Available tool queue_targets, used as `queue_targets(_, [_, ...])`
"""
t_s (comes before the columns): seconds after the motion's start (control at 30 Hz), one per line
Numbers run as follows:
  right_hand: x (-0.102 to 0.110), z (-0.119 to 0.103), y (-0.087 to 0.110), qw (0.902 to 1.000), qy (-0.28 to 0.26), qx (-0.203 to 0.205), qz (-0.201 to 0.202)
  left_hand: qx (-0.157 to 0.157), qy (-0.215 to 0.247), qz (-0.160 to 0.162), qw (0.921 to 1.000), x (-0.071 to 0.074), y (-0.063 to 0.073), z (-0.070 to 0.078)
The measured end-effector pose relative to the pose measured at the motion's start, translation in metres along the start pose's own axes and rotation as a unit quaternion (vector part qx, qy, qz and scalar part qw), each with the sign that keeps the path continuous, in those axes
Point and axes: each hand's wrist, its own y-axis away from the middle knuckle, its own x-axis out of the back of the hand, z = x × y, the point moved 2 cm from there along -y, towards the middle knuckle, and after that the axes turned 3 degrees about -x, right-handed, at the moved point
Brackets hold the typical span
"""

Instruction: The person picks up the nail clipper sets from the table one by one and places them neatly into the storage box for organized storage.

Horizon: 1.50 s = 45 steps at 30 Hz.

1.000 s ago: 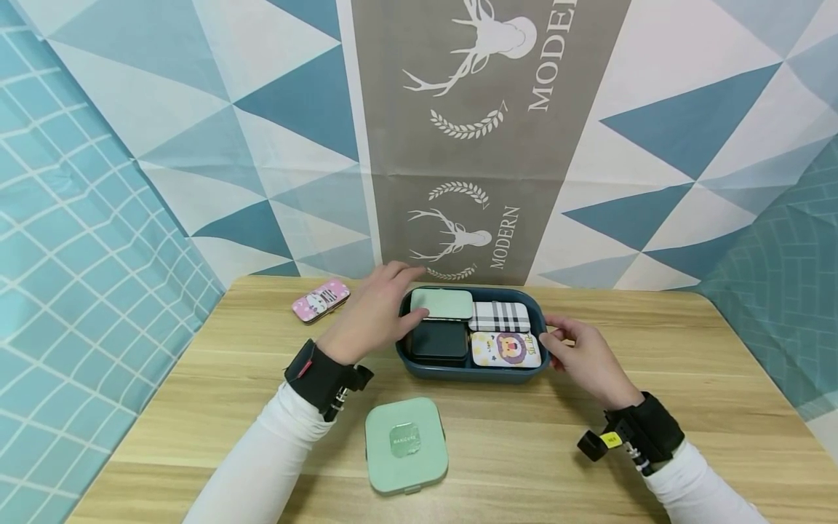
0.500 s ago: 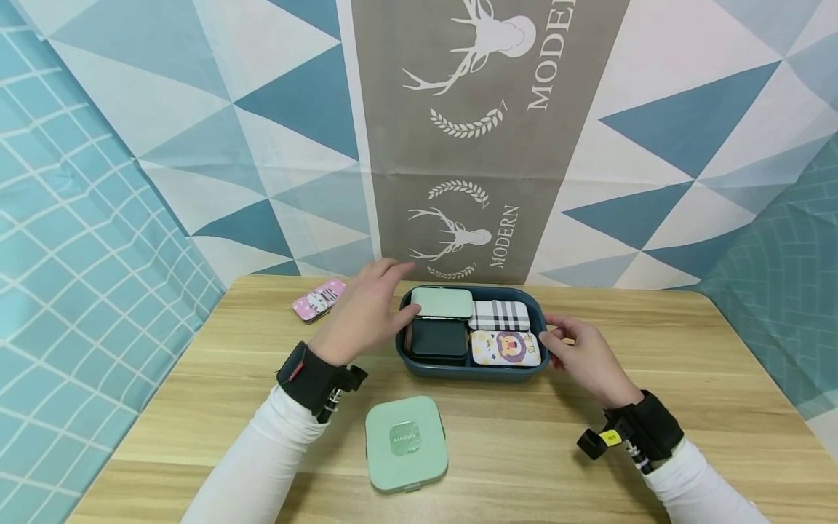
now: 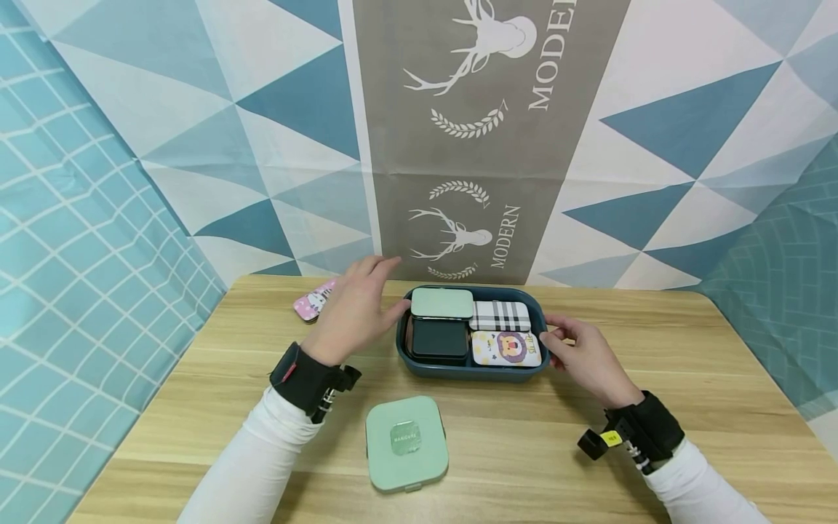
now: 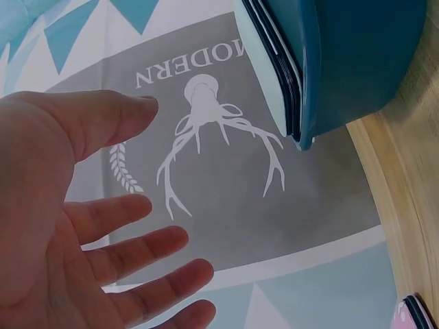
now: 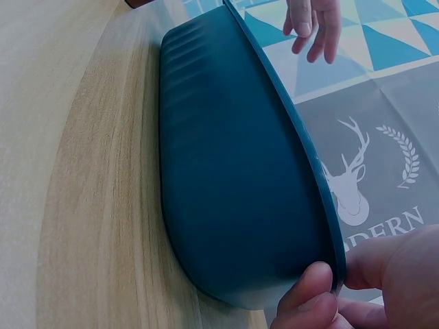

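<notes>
A dark blue bin (image 3: 471, 374) stands on the wooden table, filled with small flat cases. Inside lie a pale green case (image 3: 441, 303) at back left, a black one (image 3: 440, 339) at front left, a plaid one (image 3: 500, 316) at back right and a lion-print one (image 3: 517, 356) at front right. My right hand (image 3: 589, 360) pinches the bin's right rim between thumb and fingers. Off the bin's left end, my left hand (image 3: 350, 313) hovers with fingers spread and nothing in it. It partly hides a pink cartoon case (image 3: 308, 308) on the table.
A green square case (image 3: 419, 466) marked "MANICURE" lies on the table in front of the bin. Behind the table (image 3: 524, 451) hangs a patterned cloth (image 3: 425, 160) with deer heads and triangles. Blue tile-pattern cloth (image 3: 78, 255) lines the left side.
My left hand has drawn back leftward from the pale green case and the bin, covering more of the pink case. My right hand and the bin have stayed put.
</notes>
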Motion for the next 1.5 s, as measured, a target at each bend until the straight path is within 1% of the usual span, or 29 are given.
queue_targets(0.37, [0.000,0.000,0.000,1.0000,0.000,0.002,-0.002,0.029,-0.010,-0.001,0.9995,0.002,0.003,-0.006])
queue_targets(0.63, [0.000,0.001,0.000,1.0000,-0.001,0.005,0.000,0.047,-0.014,0.004,0.9988,0.003,0.005,-0.011])
queue_targets(0.87, [0.000,0.001,0.000,1.0000,0.002,0.007,0.001,0.056,-0.013,0.004,0.9983,0.003,0.006,-0.017])
queue_targets(1.1, [0.000,0.000,0.000,1.0000,0.007,0.004,0.001,0.075,-0.013,0.001,0.9971,0.002,0.010,-0.025])
queue_targets(1.33, [0.000,0.000,0.000,1.0000,0.006,0.002,0.001,0.086,-0.009,0.009,0.9962,0.002,0.011,-0.028])
queue_targets(1.5, [0.000,0.000,-0.001,1.0000,0.006,0.002,0.002,0.093,-0.011,0.006,0.9956,0.001,0.012,-0.032])
